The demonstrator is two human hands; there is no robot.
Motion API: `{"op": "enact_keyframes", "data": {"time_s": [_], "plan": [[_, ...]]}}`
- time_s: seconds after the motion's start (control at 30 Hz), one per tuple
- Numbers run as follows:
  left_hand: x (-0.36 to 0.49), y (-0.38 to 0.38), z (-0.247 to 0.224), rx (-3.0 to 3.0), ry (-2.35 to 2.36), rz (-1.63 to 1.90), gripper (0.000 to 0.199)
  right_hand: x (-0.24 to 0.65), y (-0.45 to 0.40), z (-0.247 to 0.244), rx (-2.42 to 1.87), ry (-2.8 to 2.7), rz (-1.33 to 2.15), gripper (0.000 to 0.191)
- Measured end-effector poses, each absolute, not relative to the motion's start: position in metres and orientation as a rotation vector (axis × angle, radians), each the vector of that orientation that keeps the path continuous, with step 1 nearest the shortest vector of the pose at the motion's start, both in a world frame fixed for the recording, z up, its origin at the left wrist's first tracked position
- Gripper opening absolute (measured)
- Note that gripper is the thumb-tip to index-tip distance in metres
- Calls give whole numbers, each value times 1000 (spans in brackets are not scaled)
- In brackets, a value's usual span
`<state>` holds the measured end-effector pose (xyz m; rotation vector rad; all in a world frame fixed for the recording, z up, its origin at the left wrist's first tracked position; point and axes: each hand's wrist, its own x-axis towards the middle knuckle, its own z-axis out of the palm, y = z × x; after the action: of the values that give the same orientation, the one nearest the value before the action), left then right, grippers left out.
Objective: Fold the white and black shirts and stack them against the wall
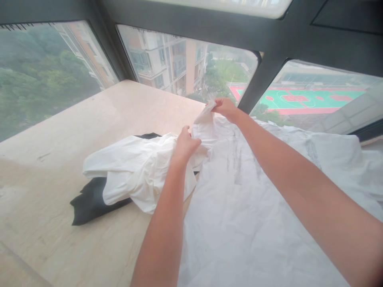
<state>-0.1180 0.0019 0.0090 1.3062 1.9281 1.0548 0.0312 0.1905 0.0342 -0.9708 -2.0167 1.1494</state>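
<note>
Beyond the glass we see a tall building (190, 63) at 12 o'clock and a green and red sports court (299, 99) between 2 and 3 o'clock. Nearer, the dark window frame (278, 44) spans our view from 10 round to 2 o'clock, and below it we have a pale stone ledge (48, 195) reaching from 11 down to 7. The big white cloth (239, 227), creased and streaked with grey, spreads from the centre out to 3 and down to 6 o'clock. At 8 o'clock we find a rumpled white bundle (128, 167) on the ledge, just beside the cloth's left edge, with a black fabric (92, 201) showing from under it, farther out at 8. Our left hand (188, 145) is at the centre, at the cloth's upper left edge, its fingers bent and its thumb a little apart; we cannot tell whether it grips the fabric. At 2 o'clock from it, our right hand (224, 108) has thumb and fingers pinched together on the raised corner (209, 109) of the white cloth, the smallest piece we pick out.
</note>
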Motion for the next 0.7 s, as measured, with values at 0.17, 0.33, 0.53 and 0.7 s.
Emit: {"op": "enact_keyframes", "data": {"time_s": [0.17, 0.33, 0.53, 0.7], "plan": [[-67, -21, 40, 1813, 1962, 837, 42, 123, 173, 25, -1005, -1863, 1209, 28], [-19, -44, 15, 2333, 1937, 419, 23, 178, 160, 0, -1298, -1851, 1255, 17], [-19, -47, -11, 2408, 1918, 372, 18, 146, 171, -9, -1394, -1886, 972, 20], [-24, -45, -9, 2416, 1976, 372, 23, 96, 181, -10, -1487, -2233, 601, 30]]}}
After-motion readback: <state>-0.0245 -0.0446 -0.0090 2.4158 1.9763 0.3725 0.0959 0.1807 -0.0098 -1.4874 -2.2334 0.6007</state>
